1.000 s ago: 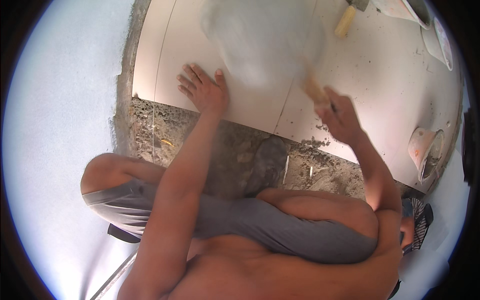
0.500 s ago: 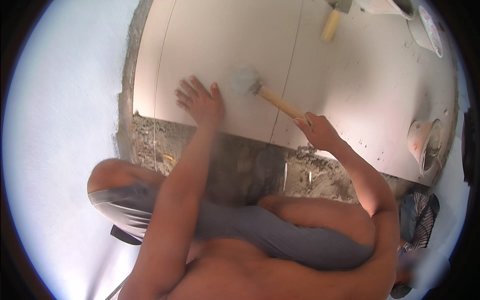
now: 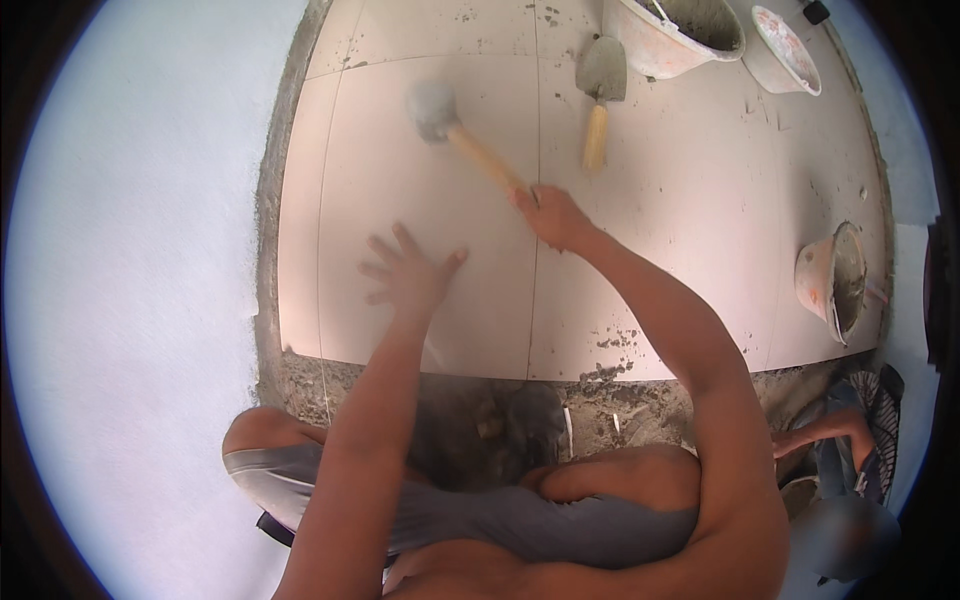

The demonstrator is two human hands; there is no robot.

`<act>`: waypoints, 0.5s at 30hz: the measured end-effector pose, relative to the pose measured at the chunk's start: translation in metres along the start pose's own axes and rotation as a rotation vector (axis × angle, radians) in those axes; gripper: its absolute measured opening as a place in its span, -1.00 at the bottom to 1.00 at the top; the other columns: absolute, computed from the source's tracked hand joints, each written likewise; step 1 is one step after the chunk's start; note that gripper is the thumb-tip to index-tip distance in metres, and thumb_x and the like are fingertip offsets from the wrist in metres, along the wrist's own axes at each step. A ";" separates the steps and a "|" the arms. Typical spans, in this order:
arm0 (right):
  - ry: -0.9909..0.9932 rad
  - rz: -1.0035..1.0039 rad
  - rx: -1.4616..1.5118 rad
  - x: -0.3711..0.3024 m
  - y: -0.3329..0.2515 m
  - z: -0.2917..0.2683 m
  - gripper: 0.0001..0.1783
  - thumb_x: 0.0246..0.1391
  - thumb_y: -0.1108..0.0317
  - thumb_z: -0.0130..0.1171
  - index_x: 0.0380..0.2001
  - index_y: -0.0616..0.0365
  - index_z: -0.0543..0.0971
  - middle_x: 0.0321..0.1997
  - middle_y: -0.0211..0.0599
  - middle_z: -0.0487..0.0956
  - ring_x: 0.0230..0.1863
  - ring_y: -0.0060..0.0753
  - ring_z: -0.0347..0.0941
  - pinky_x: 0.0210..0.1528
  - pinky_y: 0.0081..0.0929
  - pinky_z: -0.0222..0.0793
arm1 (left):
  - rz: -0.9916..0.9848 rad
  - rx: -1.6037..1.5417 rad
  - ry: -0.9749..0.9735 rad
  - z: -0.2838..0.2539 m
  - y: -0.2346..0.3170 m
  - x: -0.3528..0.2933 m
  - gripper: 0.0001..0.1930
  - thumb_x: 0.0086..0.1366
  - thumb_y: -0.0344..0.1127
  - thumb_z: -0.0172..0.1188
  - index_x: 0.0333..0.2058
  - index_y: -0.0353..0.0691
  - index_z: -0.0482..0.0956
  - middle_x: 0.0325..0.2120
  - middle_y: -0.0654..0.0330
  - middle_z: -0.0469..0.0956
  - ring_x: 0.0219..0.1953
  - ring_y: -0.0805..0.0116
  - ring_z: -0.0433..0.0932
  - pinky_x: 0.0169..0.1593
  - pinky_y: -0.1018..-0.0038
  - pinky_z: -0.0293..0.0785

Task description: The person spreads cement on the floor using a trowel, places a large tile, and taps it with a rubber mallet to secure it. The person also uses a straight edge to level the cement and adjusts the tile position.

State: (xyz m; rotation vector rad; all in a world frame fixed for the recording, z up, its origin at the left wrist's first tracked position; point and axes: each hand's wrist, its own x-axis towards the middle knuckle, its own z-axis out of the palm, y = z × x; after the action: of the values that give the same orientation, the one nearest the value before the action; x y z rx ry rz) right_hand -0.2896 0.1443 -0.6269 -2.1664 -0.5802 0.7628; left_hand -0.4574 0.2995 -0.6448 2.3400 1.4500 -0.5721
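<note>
Large pale floor tiles (image 3: 430, 320) lie before me, with thin joints between them. My left hand (image 3: 412, 275) rests palm down on the middle tile, fingers spread, holding nothing. In my right hand (image 3: 555, 215) is the wooden handle of a mallet with a pale grey, blurred head (image 3: 432, 108). The mallet head is over the far part of the same tile; whether it touches the surface I cannot tell. To the right of the mallet lies a trowel (image 3: 600, 75) with a wooden handle, its blade coated in mortar.
A bucket of mortar (image 3: 660, 45) and a smaller white tub (image 3: 782, 50) stand at the far right. Another bucket (image 3: 815, 275) lies tipped at the right edge. Rough mortar bed (image 3: 640, 415) runs along the near tile edge. A co-worker (image 3: 850, 440) crouches at lower right. A pale wall (image 3: 150, 250) rises left.
My view has shifted toward the far side, showing more of the trowel and buckets. The mallet has moved farther out along the tile, away from my left hand, whose fingers are spread wider.
</note>
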 end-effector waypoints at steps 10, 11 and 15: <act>0.107 -0.096 -0.001 0.018 -0.003 -0.006 -0.42 0.31 -0.07 -0.01 -0.49 0.32 0.46 -0.60 0.02 0.52 -0.52 0.00 0.53 -0.42 -0.22 0.38 | -0.012 -0.016 -0.035 -0.003 0.006 -0.001 0.26 0.00 0.51 0.23 0.45 0.08 -0.32 0.44 -0.16 -0.52 0.39 -0.55 -0.52 0.16 -0.62 -0.23; 0.032 -0.023 -0.051 0.026 -0.005 -0.010 -0.45 0.31 -0.04 0.00 -0.47 0.32 0.46 -0.60 0.02 0.52 -0.51 0.02 0.53 -0.41 -0.22 0.38 | -0.033 -0.021 -0.048 -0.004 0.006 -0.001 0.26 0.00 0.50 0.23 0.45 0.07 -0.33 0.44 -0.16 -0.52 0.39 -0.54 -0.52 0.16 -0.61 -0.23; 0.163 -0.172 0.121 0.010 -0.060 -0.022 -0.41 0.31 -0.08 -0.04 -0.40 0.36 0.48 -0.59 0.07 0.53 -0.47 0.10 0.54 -0.35 -0.15 0.42 | -0.072 -0.048 -0.069 -0.013 0.004 -0.001 0.27 0.01 0.50 0.23 0.45 0.05 -0.34 0.44 -0.15 -0.53 0.39 -0.54 -0.54 0.16 -0.61 -0.22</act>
State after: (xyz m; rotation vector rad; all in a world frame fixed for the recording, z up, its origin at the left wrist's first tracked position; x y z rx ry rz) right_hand -0.2770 0.1761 -0.5725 -2.0150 -0.6107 0.5110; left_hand -0.4522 0.3032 -0.6326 2.2168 1.5052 -0.6246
